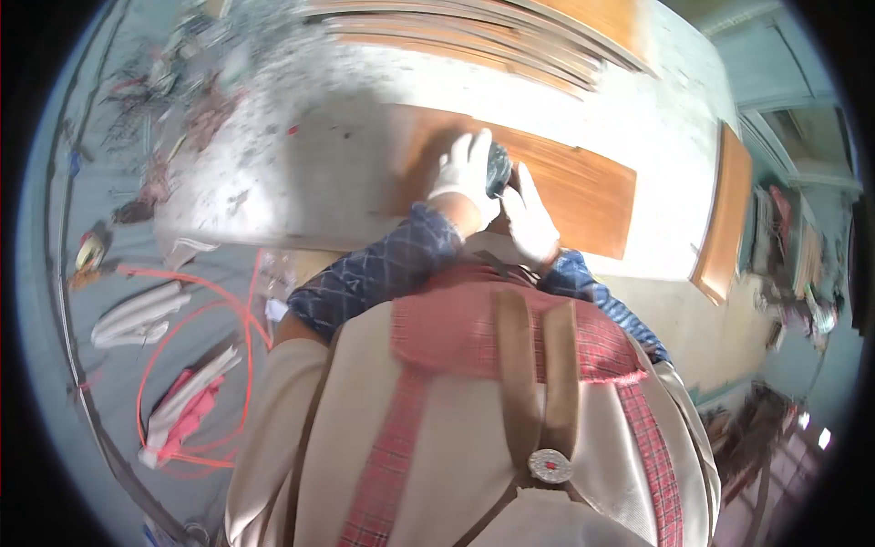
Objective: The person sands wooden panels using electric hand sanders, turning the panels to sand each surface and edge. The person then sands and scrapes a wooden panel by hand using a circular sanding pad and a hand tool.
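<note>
Over the brown wooden board [583,196], the white-gloved left hand [467,173], fingers nearly straight, meets a blurred black lump [498,170]; the gloved right hand [531,217], fingers extended, is just beside it. Whether either grips, I cannot tell. Stacked panels [437,35] lie beyond the board, an orange hose [248,365] left of it.

Two gloved hands [467,175] [530,221]; one black object [498,170]; one board [583,191] beneath them.

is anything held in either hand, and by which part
A dark, rounded object is between the white-gloved left hand and right hand; whether either grips it cannot be told.
</note>
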